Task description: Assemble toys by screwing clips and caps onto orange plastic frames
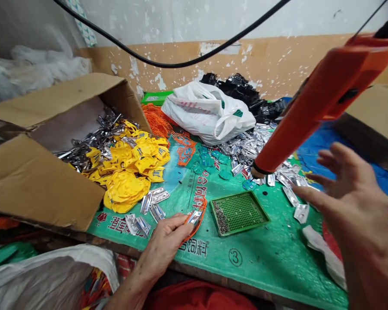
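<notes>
My left hand pinches an orange plastic outline piece with a shiny silver part lying on it, low over the green sheet. At the right, my right hand is raised with its fingers apart and nothing in it. Just left of that hand hangs an orange electric screwdriver, tilted, its tip pointing down at the table. Between the hands lies a green mesh tray with many small screws heaped at its left end.
An open cardboard box spills yellow plastic pieces and silver parts. Behind are orange pieces, a white plastic bag and black parts. Silver metal plates pile at centre right. A black cable loops overhead.
</notes>
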`<state>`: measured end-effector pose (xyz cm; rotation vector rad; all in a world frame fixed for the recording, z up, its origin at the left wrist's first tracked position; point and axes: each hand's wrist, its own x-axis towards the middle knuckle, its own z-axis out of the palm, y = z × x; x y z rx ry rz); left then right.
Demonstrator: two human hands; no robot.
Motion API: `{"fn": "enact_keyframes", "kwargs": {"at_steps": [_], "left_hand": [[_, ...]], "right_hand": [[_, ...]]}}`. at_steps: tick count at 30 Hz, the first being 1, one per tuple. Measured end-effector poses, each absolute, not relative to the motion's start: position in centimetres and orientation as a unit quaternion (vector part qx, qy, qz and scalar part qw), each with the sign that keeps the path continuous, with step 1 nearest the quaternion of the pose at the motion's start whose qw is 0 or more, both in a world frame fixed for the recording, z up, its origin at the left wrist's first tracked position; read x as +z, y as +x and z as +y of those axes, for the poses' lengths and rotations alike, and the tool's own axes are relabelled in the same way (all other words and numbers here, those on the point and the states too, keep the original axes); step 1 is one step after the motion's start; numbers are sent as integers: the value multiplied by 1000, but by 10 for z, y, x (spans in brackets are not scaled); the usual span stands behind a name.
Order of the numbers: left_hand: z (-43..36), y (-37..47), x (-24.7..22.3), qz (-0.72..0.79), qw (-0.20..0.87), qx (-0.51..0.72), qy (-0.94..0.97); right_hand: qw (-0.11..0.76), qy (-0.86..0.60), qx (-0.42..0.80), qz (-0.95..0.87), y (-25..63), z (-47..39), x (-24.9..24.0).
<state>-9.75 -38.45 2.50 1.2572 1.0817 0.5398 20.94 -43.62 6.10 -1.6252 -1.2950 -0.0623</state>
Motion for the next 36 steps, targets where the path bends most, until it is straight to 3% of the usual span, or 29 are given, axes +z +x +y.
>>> {"fn": "enact_keyframes", "kwargs": {"at_steps": [3,7,15,18,24,36], "left_hand": [[-387,-94,24,478,632,230,566],[-389,-92,23,476,612,214,595],[-386,-94,17,446,644,194,590],[-385,-94,17,438,658,189,583],[-385,-92,14,447,678,192,550],[-386,-87,18,471,684,212,515]], "right_hand": [[607,-550,153,-552,206,-398,94],[693,-484,246,-475,179,-364,120],[621,-468,424,-465,146,-372,100],[618,-491,415,-452,139,-375,86],[639,-581,286,-414,128,-371,62],[700,-574,238,-352,122,-366,54]]}}
